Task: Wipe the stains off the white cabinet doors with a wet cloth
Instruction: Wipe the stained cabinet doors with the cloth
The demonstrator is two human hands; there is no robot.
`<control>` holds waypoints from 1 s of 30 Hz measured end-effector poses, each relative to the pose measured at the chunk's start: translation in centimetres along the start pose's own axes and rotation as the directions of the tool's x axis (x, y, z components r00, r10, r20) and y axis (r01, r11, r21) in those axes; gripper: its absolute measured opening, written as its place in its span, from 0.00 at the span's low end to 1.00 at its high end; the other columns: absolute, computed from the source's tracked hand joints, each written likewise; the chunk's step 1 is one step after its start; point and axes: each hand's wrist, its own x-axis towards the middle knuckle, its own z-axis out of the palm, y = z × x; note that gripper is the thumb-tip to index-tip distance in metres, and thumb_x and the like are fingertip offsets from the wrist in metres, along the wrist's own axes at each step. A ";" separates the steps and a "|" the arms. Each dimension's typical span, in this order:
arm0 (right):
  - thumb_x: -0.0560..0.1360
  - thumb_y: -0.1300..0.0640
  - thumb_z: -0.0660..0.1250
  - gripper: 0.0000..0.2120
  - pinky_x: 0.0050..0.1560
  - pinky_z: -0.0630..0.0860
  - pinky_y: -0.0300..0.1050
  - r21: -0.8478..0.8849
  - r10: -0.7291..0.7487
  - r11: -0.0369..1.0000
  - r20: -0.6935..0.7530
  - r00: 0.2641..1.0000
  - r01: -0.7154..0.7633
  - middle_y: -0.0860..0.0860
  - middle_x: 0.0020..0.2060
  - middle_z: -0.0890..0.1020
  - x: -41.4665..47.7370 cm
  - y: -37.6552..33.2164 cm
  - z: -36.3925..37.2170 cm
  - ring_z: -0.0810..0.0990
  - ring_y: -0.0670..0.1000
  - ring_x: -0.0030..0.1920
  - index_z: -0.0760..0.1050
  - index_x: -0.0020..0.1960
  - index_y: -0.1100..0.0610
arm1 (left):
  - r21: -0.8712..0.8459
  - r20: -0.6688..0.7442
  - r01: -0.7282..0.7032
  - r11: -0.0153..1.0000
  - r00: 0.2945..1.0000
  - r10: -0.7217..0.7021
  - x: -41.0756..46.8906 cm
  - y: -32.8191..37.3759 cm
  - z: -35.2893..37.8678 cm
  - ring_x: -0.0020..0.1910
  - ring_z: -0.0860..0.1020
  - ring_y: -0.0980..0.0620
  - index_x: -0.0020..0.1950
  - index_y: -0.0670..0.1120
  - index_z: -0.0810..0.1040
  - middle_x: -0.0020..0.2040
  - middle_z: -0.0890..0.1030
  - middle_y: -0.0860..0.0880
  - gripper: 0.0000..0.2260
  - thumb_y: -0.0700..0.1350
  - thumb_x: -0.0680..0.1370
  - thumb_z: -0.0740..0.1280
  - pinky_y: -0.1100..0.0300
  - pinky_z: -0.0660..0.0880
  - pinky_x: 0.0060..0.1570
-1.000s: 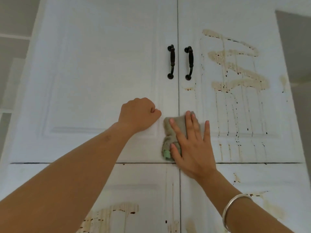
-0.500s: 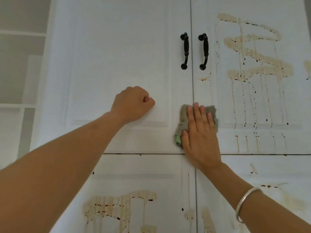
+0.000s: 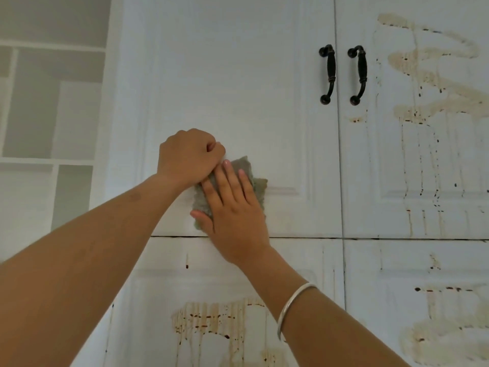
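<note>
The left hand [image 3: 189,154] is resting as an empty fist on the upper left cabinet door [image 3: 225,75]. Beside it, the crumpled grey-green cloth [image 3: 258,185] is lying against that door's lower panel, the right hand [image 3: 235,210] pressing it with straight fingers [image 3: 230,178]. Further right, brown stains [image 3: 434,96] are showing.

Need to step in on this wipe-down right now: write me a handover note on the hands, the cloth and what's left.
Left hand: a fist holding nothing, resting against the upper left door.
Right hand: flat, fingers straight, pressing the cloth onto that door's lower part.
Done: the upper left door looks clean.
Left: brown stains on the upper right door, and more on the lower left door and lower right door.
</note>
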 end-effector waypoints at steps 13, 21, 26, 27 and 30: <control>0.82 0.43 0.41 0.29 0.77 0.46 0.57 -0.046 0.466 0.882 -0.055 0.883 -0.469 0.58 0.78 0.54 -4.5 7.5 -2.3 0.50 0.59 0.78 0.49 0.79 0.55 | -0.014 0.020 -0.027 1.000 0.999 0.028 -0.5 -0.2 0.5 0.27 0.61 0.50 0.29 0.47 0.62 0.26 0.62 0.50 0.15 0.48 0.74 0.60 0.59 0.59 0.29; 0.83 0.42 0.40 0.27 0.77 0.48 0.55 -0.052 0.084 0.995 0.094 0.992 -0.080 0.51 0.79 0.52 -3.1 3.3 -1.7 0.47 0.53 0.79 0.48 0.79 0.49 | 0.022 -0.013 -0.080 0.997 0.997 0.080 -0.9 -0.9 1.0 0.27 0.68 0.49 0.29 0.46 0.66 0.25 0.68 0.51 0.18 0.51 0.77 0.60 0.61 0.61 0.28; 0.83 0.42 0.40 0.27 0.77 0.46 0.55 -0.044 0.116 0.993 0.093 0.989 -0.112 0.52 0.79 0.49 -4.3 6.5 -2.4 0.44 0.52 0.79 0.46 0.80 0.49 | 0.065 -0.026 -0.104 0.992 0.994 0.106 -0.8 -1.2 1.0 0.26 0.63 0.49 0.29 0.45 0.62 0.24 0.64 0.50 0.19 0.50 0.77 0.60 0.61 0.57 0.28; 0.83 0.41 0.39 0.27 0.77 0.45 0.54 -0.041 0.197 0.980 0.074 0.978 -0.195 0.52 0.79 0.48 -4.7 6.9 -2.4 0.43 0.52 0.79 0.45 0.80 0.49 | 0.068 -0.028 -0.094 0.993 0.995 0.096 -0.9 -1.2 1.0 0.26 0.62 0.49 0.29 0.45 0.61 0.24 0.63 0.50 0.19 0.50 0.77 0.59 0.60 0.57 0.28; 0.82 0.41 0.37 0.28 0.77 0.43 0.52 -0.074 0.374 0.926 0.039 0.926 -0.371 0.54 0.79 0.46 -6.3 8.4 -2.7 0.41 0.53 0.79 0.42 0.80 0.49 | 0.062 -0.042 -0.053 0.997 0.998 0.056 -1.4 -0.5 1.1 0.26 0.60 0.49 0.29 0.46 0.60 0.25 0.61 0.49 0.17 0.48 0.76 0.59 0.59 0.58 0.29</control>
